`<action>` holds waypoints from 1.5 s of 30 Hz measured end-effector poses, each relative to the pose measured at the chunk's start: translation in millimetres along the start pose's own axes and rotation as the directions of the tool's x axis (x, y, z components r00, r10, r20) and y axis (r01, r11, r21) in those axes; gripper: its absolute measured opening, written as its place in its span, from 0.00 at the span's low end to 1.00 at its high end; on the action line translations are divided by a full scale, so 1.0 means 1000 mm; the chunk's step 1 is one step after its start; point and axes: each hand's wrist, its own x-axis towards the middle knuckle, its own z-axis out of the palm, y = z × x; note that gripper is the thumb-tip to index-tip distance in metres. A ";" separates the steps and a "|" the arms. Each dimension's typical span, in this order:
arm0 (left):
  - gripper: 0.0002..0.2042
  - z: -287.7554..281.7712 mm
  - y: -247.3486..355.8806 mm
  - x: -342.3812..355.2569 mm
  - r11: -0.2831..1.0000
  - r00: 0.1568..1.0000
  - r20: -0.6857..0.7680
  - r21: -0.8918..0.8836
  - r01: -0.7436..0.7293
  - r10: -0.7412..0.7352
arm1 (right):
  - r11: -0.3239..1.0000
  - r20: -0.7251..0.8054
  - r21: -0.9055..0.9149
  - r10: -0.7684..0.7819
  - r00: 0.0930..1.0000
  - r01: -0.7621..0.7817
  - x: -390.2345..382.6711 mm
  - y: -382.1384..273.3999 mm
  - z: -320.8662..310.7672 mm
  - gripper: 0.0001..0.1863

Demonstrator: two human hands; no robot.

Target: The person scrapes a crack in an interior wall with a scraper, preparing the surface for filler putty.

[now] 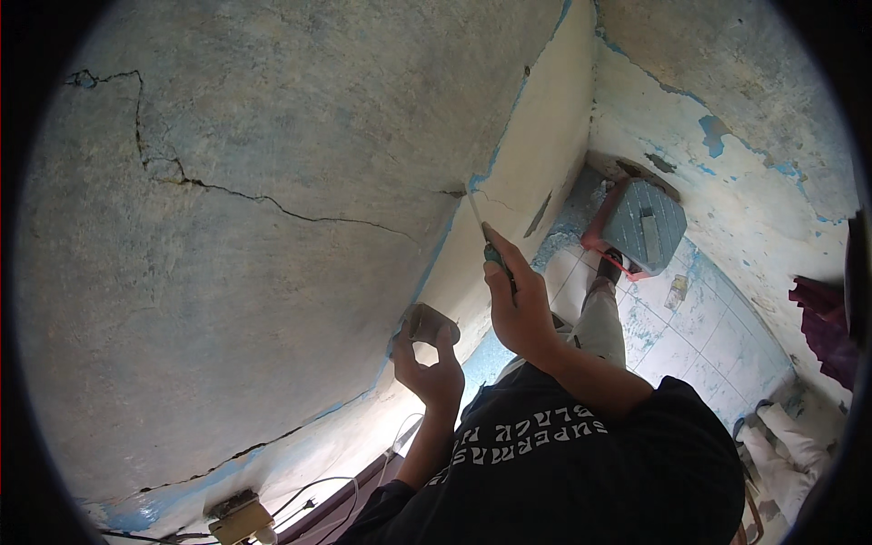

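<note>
My right hand (522, 304) is closed around the dark handle of a putty knife (491, 250). Its narrow pale blade reaches up to the wall (300, 136), and the tip meets the edge of the peeling paint where a short dark crack ends. Lower and to the left, my left hand (430, 372) grips a grey-brown piece with rounded corners (432, 325) between thumb and fingers, close to the wall. What that piece is, I cannot make out.
Long cracks run across the wall. A grey bin-like container with a red frame (645, 227) stands in the corner beside my foot. Paint flakes litter the tiled floor (708, 336). Cables and a yellowish box (240, 520) are at lower left; dark red cloth (825, 327) hangs at right.
</note>
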 end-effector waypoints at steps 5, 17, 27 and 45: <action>0.23 0.000 0.011 -0.003 0.999 0.999 -0.050 -0.051 -0.004 0.002 | 0.993 -0.350 -0.116 -0.055 0.935 0.015 0.115 0.016 -0.058 0.22; 0.26 -0.004 0.002 -0.001 0.999 0.999 0.036 -0.047 0.012 -0.010 | 1.000 -0.012 0.011 -0.026 1.000 0.026 0.004 -0.006 -0.010 0.24; 0.26 -0.005 -0.001 -0.003 0.999 0.999 0.038 -0.039 0.011 -0.009 | 1.000 0.007 0.023 -0.021 1.000 0.021 -0.002 -0.001 -0.008 0.24; 0.26 -0.006 0.006 -0.002 0.998 0.999 0.035 -0.057 0.009 -0.007 | 0.999 0.005 0.014 0.040 0.999 -0.040 -0.008 -0.006 -0.002 0.24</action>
